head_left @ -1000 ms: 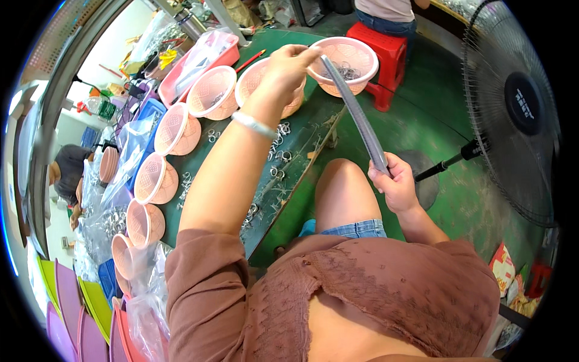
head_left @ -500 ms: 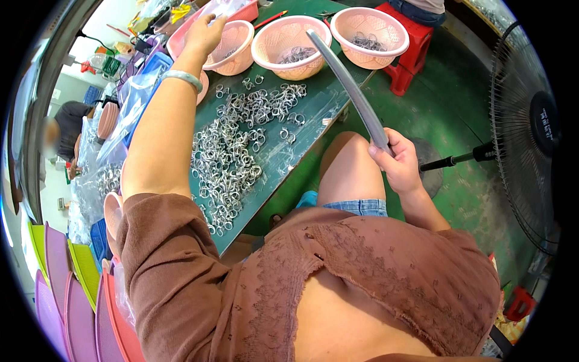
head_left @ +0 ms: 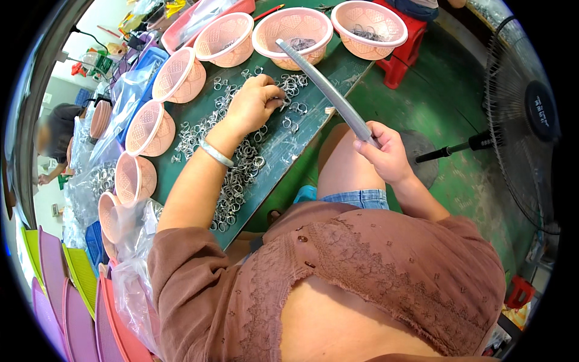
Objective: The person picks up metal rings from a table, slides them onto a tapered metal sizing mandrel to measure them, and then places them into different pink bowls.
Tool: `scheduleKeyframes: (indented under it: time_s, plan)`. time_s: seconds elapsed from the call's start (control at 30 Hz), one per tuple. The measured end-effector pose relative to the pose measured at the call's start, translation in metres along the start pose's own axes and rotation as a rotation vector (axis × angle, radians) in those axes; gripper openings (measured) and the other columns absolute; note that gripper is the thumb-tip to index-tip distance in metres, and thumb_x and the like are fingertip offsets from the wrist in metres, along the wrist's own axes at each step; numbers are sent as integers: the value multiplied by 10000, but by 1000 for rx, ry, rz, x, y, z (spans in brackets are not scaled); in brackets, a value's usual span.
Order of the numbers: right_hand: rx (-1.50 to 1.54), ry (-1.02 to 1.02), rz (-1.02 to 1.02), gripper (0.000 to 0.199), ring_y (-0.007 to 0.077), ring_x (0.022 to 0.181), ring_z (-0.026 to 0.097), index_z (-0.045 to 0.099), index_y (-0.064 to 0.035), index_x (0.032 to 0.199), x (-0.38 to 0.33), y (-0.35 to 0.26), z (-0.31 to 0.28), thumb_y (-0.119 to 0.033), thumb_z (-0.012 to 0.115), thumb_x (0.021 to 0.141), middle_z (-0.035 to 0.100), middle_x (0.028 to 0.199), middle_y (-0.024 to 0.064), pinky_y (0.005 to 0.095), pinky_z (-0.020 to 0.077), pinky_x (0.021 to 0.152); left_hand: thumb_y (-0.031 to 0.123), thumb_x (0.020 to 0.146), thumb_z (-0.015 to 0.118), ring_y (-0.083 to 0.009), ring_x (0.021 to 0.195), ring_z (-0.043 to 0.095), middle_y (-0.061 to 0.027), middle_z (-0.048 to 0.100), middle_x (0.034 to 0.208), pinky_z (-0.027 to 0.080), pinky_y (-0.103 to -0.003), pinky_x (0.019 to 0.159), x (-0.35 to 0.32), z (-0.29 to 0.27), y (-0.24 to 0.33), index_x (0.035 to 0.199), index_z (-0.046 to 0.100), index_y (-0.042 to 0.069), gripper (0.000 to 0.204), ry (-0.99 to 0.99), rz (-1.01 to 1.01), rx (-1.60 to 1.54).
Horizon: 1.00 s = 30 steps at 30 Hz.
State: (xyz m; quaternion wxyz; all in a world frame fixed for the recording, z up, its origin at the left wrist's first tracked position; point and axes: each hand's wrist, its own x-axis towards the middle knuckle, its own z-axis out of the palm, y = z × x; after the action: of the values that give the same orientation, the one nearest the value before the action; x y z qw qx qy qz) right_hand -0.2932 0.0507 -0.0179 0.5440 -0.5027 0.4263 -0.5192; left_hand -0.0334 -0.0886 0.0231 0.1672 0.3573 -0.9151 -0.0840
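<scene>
Pink baskets (head_left: 362,51) with rings (head_left: 304,43) inside; loose rings (head_left: 244,166) under left hand (head_left: 256,102), grasp unclear; grey strip (head_left: 329,92) in right hand (head_left: 389,154).

Baskets (head_left: 161,137) fence the counter (head_left: 277,154) at far and left. Rings (head_left: 232,187) clutter its middle, around the left hand (head_left: 253,104); the stick (head_left: 329,90) slants over its right part. A mostly bare strip lines the near edge.

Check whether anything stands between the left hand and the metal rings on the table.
Nothing visible does: the left hand is at the metal rings on the table. The grey strip in the right hand slants past, off to the side.
</scene>
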Motion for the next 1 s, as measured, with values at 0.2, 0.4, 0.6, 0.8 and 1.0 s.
scheduleKeyframes:
  time_s: [0.2,0.4,0.6,0.8,1.0]
  plan:
    - [-51,-7,39,117,25,636,394,568,-11,855,-2,0,8,-75,630,779,471,714,-54,195,331,553,96,826,597,-169,890,555,-71,601,1030,430,-269,810,-13,6,-15,956,600,8,156,95,-373,-817]
    - [-356,-79,-104,106,112,625,440,542,-1,769,-1,3,10,-48,631,735,460,683,22,256,362,560,52,868,529,-227,955,596,-158,613,1027,496,-342,852,-38,-15,-10,951,559,3,100,267,-351,-1908]
    - [-576,-50,-363,137,252,621,490,508,0,737,2,-3,26,-23,630,679,472,693,109,330,396,561,47,855,560,-203,958,587,-139,597,1050,484,-322,857,-54,-24,5,1062,558,-9,215,354,-325,-1764]
    - [-876,75,-577,182,289,634,526,483,-26,731,4,-16,49,-21,638,635,503,777,104,368,429,544,35,806,624,-192,938,582,-104,615,1001,465,-306,849,-67,-9,19,1089,572,-16,293,176,-319,-1765]
    - [-1062,125,-790,189,255,547,514,471,-40,715,12,-25,63,-12,626,610,511,796,85,347,427,495,20,788,634,-188,961,570,-111,606,1036,446,-322,875,-76,0,49,1118,549,-15,343,217,-322,-1842]
